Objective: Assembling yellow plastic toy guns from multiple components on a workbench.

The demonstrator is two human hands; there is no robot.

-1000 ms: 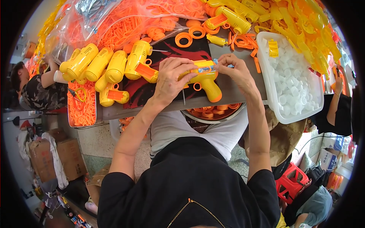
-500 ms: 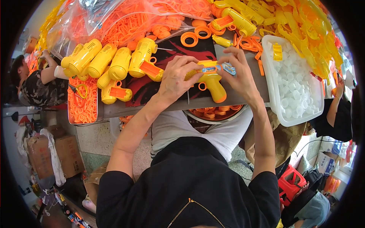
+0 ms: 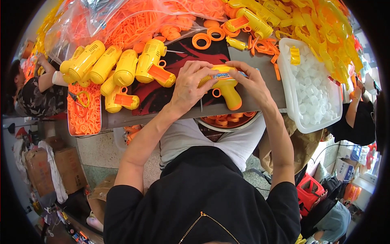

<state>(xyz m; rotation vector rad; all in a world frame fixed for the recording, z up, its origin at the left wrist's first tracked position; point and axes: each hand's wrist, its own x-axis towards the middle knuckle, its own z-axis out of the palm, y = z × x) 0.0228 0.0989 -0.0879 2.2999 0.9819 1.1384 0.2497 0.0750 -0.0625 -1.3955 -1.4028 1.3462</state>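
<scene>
A yellow toy gun (image 3: 230, 96) with a small orange ring trigger is held sideways above the table, its grip hanging down. My left hand (image 3: 190, 83) pinches its left end, fingers along the top and thumb on the near side. A blue printed sticker (image 3: 222, 75) lies along that side. My right hand (image 3: 252, 81) closes on the right end, fingertips on top and thumb against the sticker. A bit of blue shows behind the right thumb; the fingers hide how much of the sticker touches the body.
Several yellow toy gun bodies (image 3: 126, 67) lie to the left, beside a tray (image 3: 84, 134) of small orange parts with scissors (image 3: 83, 99). Orange rings (image 3: 201, 41) sit at the back. A white bin (image 3: 293, 110) of translucent caps stands right. A bowl (image 3: 231, 129) of orange parts is below the edge.
My right hand has moved left onto the toy gun. The raised blue sticker end it held is now mostly covered by its fingers and thumb. My left hand keeps its grip.
</scene>
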